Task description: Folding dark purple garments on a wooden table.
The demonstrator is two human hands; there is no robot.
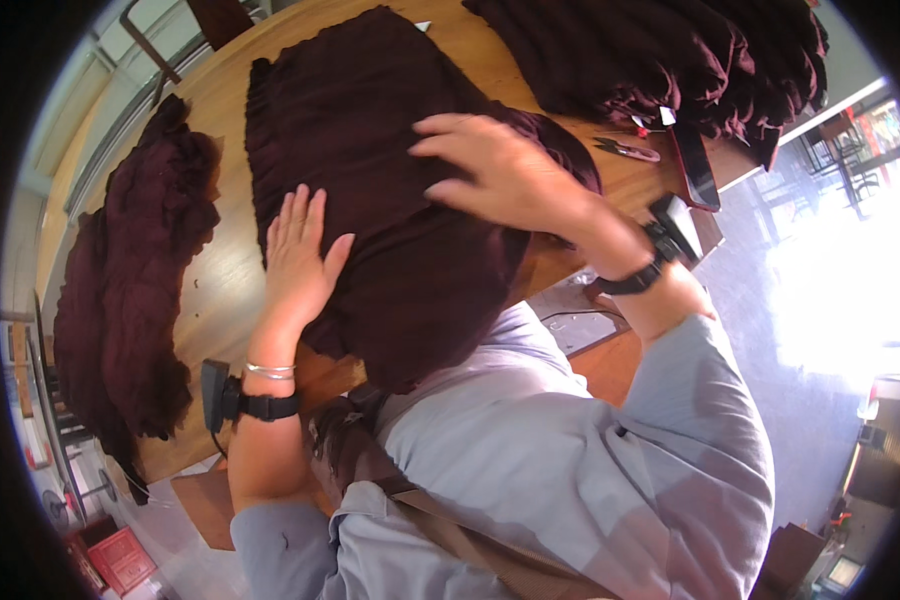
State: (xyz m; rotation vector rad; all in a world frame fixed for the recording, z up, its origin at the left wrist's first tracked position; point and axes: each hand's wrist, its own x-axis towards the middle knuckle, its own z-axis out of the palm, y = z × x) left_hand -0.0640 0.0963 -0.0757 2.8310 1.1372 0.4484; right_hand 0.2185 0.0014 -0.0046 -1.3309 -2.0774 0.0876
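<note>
A dark maroon piece of cloth (pixel 360 112) lies spread before me, its near end hanging over the table edge onto my lap. My left hand (pixel 300 259) rests flat on the cloth near its left edge, fingers together and thumb out. Over the right part of the cloth is my right hand (pixel 502 172), slightly blurred, with fingers apart and nothing in them. Whether its fingertips touch the fabric I cannot tell.
On the wooden table (pixel 225 285), a bunched maroon cloth (pixel 142 285) lies at left. A heap of similar cloth (pixel 645 52) fills the far right. Thread snips (pixel 626 148) and a smartphone (pixel 694 165) lie in front of that heap, near the table's right edge.
</note>
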